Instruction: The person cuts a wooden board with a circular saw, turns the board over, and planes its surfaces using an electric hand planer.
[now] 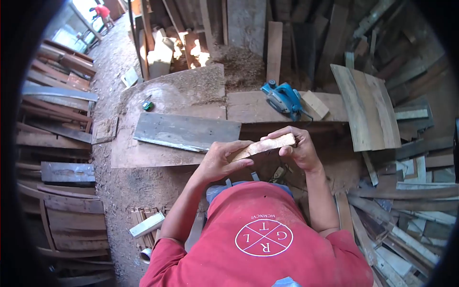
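Both hands (220, 158) grip a pale wooden piece (263, 147), its long axis slanting from lower left to upper right.

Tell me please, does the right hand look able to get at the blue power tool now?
Probably yes: the blue power tool lies beyond the right hand, nothing visibly blocking the way, though that hand must first release the wood piece.

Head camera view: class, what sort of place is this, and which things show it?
Probably a woodworking shop: a blue handheld power tool rests on a flat brown wooden bench, and stacked brown wooden boards line the left side.
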`<action>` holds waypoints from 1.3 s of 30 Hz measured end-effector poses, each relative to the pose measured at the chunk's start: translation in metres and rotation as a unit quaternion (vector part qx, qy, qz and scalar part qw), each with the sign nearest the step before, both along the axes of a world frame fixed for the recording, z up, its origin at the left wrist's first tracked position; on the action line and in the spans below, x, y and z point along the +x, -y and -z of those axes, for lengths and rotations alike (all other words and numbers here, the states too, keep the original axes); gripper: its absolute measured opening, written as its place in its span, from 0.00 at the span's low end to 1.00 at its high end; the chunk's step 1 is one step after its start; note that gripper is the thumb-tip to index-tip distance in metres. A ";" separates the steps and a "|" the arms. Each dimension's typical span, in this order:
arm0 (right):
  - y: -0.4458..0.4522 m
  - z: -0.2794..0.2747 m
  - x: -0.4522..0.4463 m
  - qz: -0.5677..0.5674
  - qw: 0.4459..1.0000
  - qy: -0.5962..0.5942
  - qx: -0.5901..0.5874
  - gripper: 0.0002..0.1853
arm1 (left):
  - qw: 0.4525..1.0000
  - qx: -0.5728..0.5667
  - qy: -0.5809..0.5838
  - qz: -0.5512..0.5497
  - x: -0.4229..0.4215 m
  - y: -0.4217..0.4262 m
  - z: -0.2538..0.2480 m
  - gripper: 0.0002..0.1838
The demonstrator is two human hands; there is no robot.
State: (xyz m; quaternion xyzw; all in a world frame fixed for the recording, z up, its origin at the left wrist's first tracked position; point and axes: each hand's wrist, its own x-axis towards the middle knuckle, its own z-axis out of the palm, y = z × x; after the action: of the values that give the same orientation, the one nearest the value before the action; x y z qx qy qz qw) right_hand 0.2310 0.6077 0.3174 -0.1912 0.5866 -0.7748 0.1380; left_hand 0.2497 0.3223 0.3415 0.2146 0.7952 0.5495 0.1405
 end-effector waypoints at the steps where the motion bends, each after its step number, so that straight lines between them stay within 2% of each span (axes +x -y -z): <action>1: 0.003 -0.005 -0.003 -0.008 1.000 -0.004 0.000 0.29 | 1.000 0.000 -0.004 -0.008 0.003 0.001 0.001 0.27; 3: 0.011 -0.013 -0.009 -0.042 0.998 0.006 -0.055 0.29 | 0.986 0.014 -0.161 -0.050 0.006 0.004 0.003 0.26; 4: 0.016 -0.017 -0.012 -0.051 0.997 0.000 -0.052 0.29 | 0.984 0.016 -0.167 -0.059 0.008 0.008 0.000 0.26; 6: 0.026 -0.025 -0.018 -0.026 0.999 -0.032 -0.004 0.36 | 0.973 -0.022 -0.211 -0.096 0.013 0.018 -0.010 0.28; 8: 0.034 -0.028 -0.023 -0.041 0.998 -0.036 0.008 0.35 | 0.966 -0.022 -0.230 -0.119 0.016 0.026 -0.010 0.28; 10: 0.042 -0.027 -0.028 -0.059 0.997 -0.045 0.018 0.29 | 0.959 -0.024 -0.246 -0.140 0.021 0.035 -0.007 0.28; 13: 0.054 -0.025 -0.030 -0.067 0.995 -0.043 0.051 0.31 | 0.958 -0.023 -0.242 -0.150 0.026 0.047 -0.001 0.28; 15: 0.064 -0.022 -0.031 -0.066 0.996 -0.024 0.051 0.32 | 0.985 0.016 -0.059 -0.160 0.031 0.054 0.001 0.26; 16: 0.068 -0.020 -0.031 -0.055 0.997 -0.004 0.050 0.34 | 0.984 0.016 -0.057 -0.167 0.032 0.058 0.011 0.26; 18: 0.075 -0.015 -0.033 -0.049 0.996 0.001 0.076 0.32 | 0.944 0.251 0.121 -0.180 0.032 0.065 0.037 0.25; 19: 0.078 -0.012 -0.035 -0.035 0.992 0.016 0.117 0.31 | 0.924 0.296 0.162 -0.181 0.035 0.070 0.044 0.24; 20: 0.078 -0.006 -0.038 -0.018 0.987 0.033 0.157 0.29 | 0.930 0.269 0.150 -0.201 0.039 0.076 0.050 0.25; 22: 0.073 0.028 -0.050 0.029 0.980 0.024 0.195 0.26 | 0.906 0.264 0.174 -0.281 0.050 0.088 0.083 0.25; 23: 0.068 0.049 -0.056 0.048 0.976 0.081 0.197 0.26 | 0.884 0.253 0.195 -0.342 0.062 0.091 0.092 0.25; 26: 0.060 0.143 -0.068 0.096 0.946 0.200 0.237 0.28 | 0.854 0.235 0.208 -0.415 0.094 0.111 0.123 0.24; 27: 0.064 0.177 -0.069 0.095 0.934 0.242 0.246 0.30 | 0.854 0.234 0.210 -0.414 0.106 0.118 0.137 0.24; 29: 0.083 0.234 -0.067 0.069 0.909 0.324 0.251 0.37 | 0.807 0.249 0.237 -0.481 0.131 0.132 0.161 0.22; 30: 0.093 0.263 -0.066 0.064 0.904 0.342 0.248 0.39 | 0.806 0.247 0.237 -0.483 0.143 0.136 0.164 0.22; 32: 0.120 0.314 -0.067 0.144 0.889 0.369 0.229 0.30 | 0.772 0.214 0.263 -0.538 0.162 0.141 0.168 0.23; 33: 0.123 0.324 -0.069 0.141 0.889 0.371 0.230 0.30 | 0.770 0.213 0.264 -0.541 0.172 0.147 0.176 0.23; 35: 0.133 0.347 -0.080 0.107 0.920 0.329 0.183 0.18 | 0.762 0.175 0.268 -0.562 0.190 0.161 0.193 0.24; 36: 0.130 0.444 -0.102 0.101 0.903 0.415 0.051 0.11 | 0.761 0.170 0.269 -0.565 0.198 0.166 0.195 0.24; 37: 0.131 0.423 -0.095 0.125 0.890 0.435 0.051 0.13 | 0.760 0.155 0.261 -0.575 0.204 0.169 0.197 0.23; 39: 0.126 0.340 -0.079 0.146 0.879 0.451 0.054 0.14 | 0.757 0.144 0.249 -0.587 0.212 0.173 0.203 0.23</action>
State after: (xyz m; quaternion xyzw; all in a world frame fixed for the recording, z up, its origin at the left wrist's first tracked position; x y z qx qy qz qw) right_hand 0.1516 0.4820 -0.0225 0.2745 0.5230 -0.7556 0.2831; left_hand 0.4621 0.1488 0.1385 -0.4207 0.6139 0.6661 -0.0493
